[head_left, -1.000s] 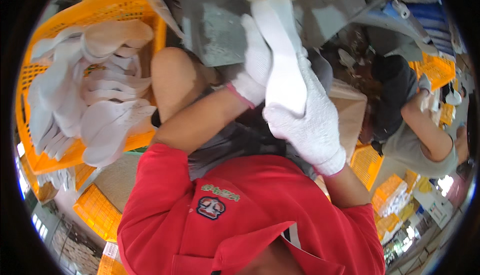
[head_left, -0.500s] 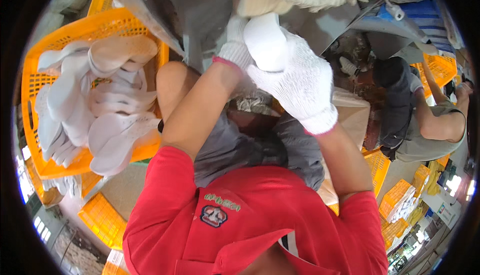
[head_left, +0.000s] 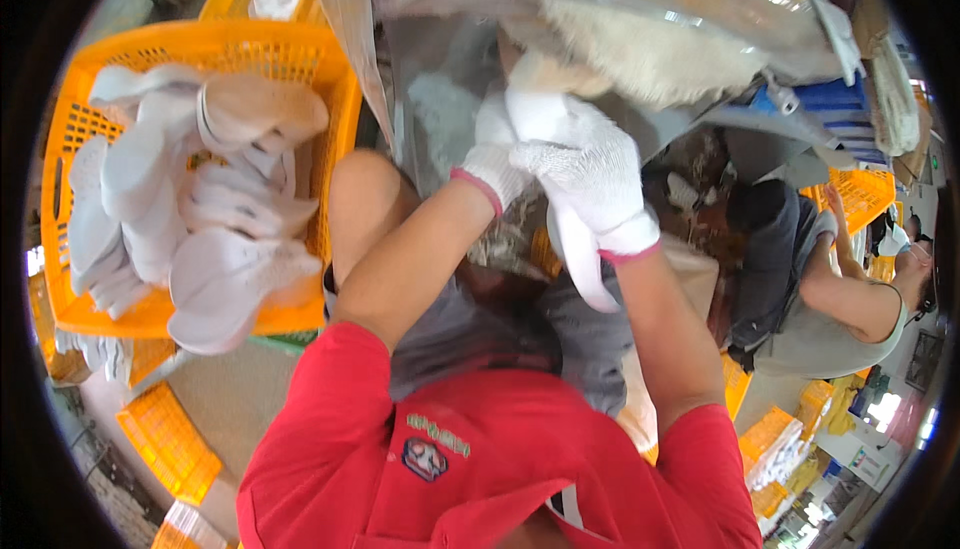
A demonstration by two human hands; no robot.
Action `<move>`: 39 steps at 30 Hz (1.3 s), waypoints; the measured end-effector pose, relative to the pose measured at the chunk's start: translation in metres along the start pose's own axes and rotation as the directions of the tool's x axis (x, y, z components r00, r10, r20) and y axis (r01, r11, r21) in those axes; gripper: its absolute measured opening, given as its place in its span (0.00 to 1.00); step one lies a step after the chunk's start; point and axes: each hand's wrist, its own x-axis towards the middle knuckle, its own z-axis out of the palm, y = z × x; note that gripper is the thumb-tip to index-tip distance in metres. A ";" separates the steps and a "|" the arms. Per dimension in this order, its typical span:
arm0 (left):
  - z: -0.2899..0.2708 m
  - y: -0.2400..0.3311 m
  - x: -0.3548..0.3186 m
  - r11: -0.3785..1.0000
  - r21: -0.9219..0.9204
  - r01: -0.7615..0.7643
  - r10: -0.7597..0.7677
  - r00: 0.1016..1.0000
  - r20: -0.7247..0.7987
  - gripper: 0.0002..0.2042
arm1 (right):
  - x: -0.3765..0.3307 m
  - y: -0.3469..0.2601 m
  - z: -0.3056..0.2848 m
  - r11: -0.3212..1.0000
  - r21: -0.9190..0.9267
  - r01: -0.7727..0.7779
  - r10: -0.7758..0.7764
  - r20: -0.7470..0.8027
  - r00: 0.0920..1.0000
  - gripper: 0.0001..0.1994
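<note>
**White sole-shaped piece [head_left: 578, 254], one end near the cream pad [head_left: 560, 75]**

Below the pad, its long axis slants down rightward. My right hand [head_left: 592, 167], nearer the pad, curls its fingers around the piece; my left hand [head_left: 500, 147] flanks its upper end, grip hidden.

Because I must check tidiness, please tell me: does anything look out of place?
Yes: one white curved insole overhangs the near rim of the orange perforated plastic basket, so it looks askew. The held white insole is partly hidden.
</note>
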 end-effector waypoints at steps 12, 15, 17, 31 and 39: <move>-0.051 -0.008 0.046 -0.315 0.853 -0.416 0.157 0.864 0.479 0.18 | -0.013 -0.026 -0.010 0.553 0.663 -0.505 0.179 0.498 0.849 0.16; -0.043 -0.013 0.033 -0.578 0.756 -0.308 0.339 0.752 0.565 0.15 | -0.057 -0.043 -0.011 0.965 0.049 -0.259 0.230 0.328 0.916 0.27; -0.038 -0.022 0.018 -0.147 0.904 -0.402 0.404 0.809 0.426 0.15 | -0.092 -0.030 -0.010 0.984 -0.175 0.014 0.025 0.215 0.976 0.47; -0.016 0.009 -0.010 0.358 0.870 -0.338 0.333 0.917 0.220 0.14 | -0.100 0.034 -0.047 0.975 -0.207 0.082 -0.067 0.080 0.995 0.18; 0.065 0.211 -0.253 -0.483 0.869 -0.106 0.689 0.567 0.452 0.14 | -0.234 0.101 -0.129 0.779 -0.493 -0.388 0.444 -0.004 0.896 0.21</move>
